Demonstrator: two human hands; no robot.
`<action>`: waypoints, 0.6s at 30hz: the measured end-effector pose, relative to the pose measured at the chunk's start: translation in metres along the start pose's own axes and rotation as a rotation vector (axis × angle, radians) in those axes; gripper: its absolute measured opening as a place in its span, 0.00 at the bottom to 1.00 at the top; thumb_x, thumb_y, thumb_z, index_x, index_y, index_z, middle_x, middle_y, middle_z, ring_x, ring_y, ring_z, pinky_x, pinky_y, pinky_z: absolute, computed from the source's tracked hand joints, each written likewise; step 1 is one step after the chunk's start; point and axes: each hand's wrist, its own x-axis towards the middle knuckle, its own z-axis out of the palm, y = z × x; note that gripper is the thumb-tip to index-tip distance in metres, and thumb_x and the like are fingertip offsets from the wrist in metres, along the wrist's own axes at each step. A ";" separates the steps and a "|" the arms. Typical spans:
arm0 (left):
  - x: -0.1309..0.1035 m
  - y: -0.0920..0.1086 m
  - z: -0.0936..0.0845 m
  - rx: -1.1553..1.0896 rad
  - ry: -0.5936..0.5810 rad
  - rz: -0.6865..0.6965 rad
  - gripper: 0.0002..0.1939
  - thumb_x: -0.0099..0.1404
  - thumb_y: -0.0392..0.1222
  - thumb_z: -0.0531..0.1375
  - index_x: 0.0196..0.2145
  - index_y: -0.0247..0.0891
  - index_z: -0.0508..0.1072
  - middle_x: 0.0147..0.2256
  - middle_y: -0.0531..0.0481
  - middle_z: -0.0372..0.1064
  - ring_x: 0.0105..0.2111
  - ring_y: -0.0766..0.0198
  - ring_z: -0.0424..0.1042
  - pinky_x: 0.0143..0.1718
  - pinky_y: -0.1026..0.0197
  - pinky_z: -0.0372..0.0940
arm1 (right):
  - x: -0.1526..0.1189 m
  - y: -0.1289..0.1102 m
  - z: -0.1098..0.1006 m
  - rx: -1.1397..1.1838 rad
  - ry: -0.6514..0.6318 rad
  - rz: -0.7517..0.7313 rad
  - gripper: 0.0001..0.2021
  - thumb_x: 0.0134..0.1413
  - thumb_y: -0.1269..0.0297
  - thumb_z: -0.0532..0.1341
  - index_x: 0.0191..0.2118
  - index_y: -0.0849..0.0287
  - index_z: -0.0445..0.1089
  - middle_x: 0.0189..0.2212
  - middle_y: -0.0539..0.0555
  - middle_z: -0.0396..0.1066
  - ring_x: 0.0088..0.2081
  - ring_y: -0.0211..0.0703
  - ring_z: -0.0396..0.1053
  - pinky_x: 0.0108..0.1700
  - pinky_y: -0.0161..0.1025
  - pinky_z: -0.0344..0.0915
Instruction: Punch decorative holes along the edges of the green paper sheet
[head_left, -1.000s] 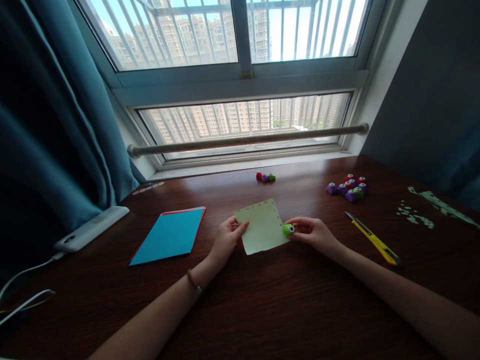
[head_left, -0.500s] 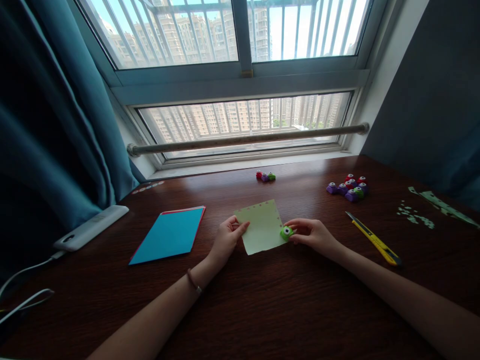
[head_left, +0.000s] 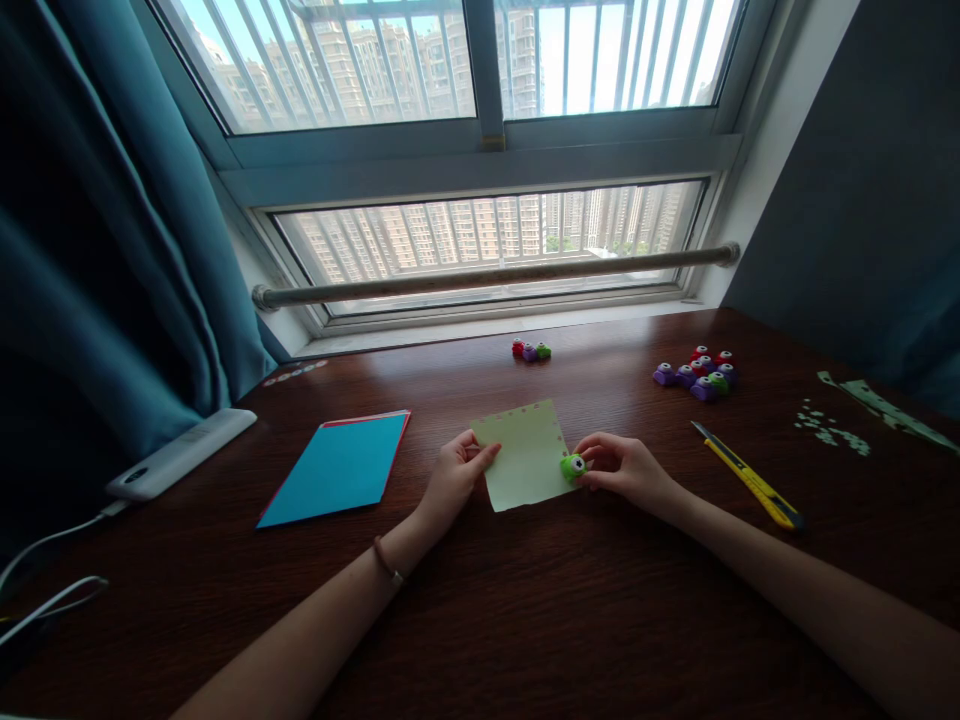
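Note:
A pale green sheet of paper (head_left: 521, 455) has small holes along its far edge and the upper part of its right edge. My left hand (head_left: 455, 472) pinches its left edge between thumb and fingers. At the right edge sits a small green craft punch (head_left: 572, 467) with a white button bearing a dark shape. My right hand (head_left: 619, 465) grips this punch from the right, thumb and fingers closed around it. Whether the paper lies inside its slot is hard to make out.
Blue paper (head_left: 345, 468) lies to the left, beside a white power bank (head_left: 184, 455) with a cable. Rightward are a yellow utility knife (head_left: 750, 478), several coloured punches (head_left: 701, 375), paper bits (head_left: 829, 430) and a cut strip (head_left: 889, 410). More punches (head_left: 530, 351) stand near the window.
The green punch has turned slightly in my right hand, its button now facing a little more to the right. The paper and my left hand have barely shifted.

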 end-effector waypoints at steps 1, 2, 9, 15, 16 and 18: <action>0.000 0.000 0.000 -0.003 -0.003 0.002 0.19 0.53 0.49 0.63 0.38 0.34 0.67 0.35 0.45 0.72 0.34 0.56 0.72 0.35 0.57 0.67 | 0.000 0.000 0.000 -0.013 0.001 -0.002 0.17 0.41 0.60 0.66 0.37 0.61 0.64 0.33 0.54 0.71 0.30 0.41 0.69 0.31 0.37 0.67; 0.000 0.000 0.000 -0.009 -0.008 0.006 0.19 0.53 0.48 0.63 0.38 0.34 0.67 0.35 0.45 0.72 0.34 0.56 0.72 0.36 0.57 0.67 | 0.000 0.000 0.000 -0.025 0.003 -0.004 0.17 0.41 0.60 0.66 0.37 0.61 0.64 0.33 0.54 0.71 0.30 0.41 0.69 0.31 0.37 0.67; -0.001 0.000 0.001 0.027 -0.016 0.000 0.18 0.54 0.49 0.62 0.38 0.34 0.66 0.32 0.47 0.72 0.31 0.57 0.72 0.30 0.59 0.67 | 0.000 0.000 0.001 -0.103 0.017 -0.026 0.17 0.41 0.58 0.66 0.37 0.61 0.65 0.32 0.54 0.71 0.30 0.40 0.68 0.32 0.36 0.66; -0.004 -0.001 0.003 0.229 0.012 0.050 0.16 0.57 0.50 0.59 0.37 0.35 0.66 0.31 0.48 0.71 0.29 0.60 0.71 0.28 0.62 0.65 | -0.002 -0.006 0.002 -0.171 0.051 -0.034 0.16 0.40 0.59 0.67 0.35 0.62 0.68 0.30 0.52 0.71 0.27 0.36 0.66 0.29 0.32 0.63; -0.004 -0.001 0.003 0.305 0.030 0.070 0.15 0.57 0.51 0.58 0.36 0.35 0.66 0.31 0.49 0.70 0.29 0.60 0.71 0.28 0.62 0.64 | -0.003 -0.007 0.002 -0.187 0.060 -0.037 0.15 0.40 0.60 0.67 0.34 0.62 0.68 0.29 0.52 0.71 0.27 0.36 0.66 0.28 0.31 0.62; -0.005 0.000 0.003 0.507 0.076 0.105 0.15 0.58 0.52 0.56 0.31 0.36 0.66 0.27 0.51 0.69 0.27 0.61 0.69 0.26 0.63 0.62 | -0.004 -0.010 0.003 -0.214 0.073 -0.040 0.14 0.39 0.61 0.67 0.33 0.62 0.69 0.25 0.50 0.69 0.25 0.35 0.64 0.26 0.30 0.61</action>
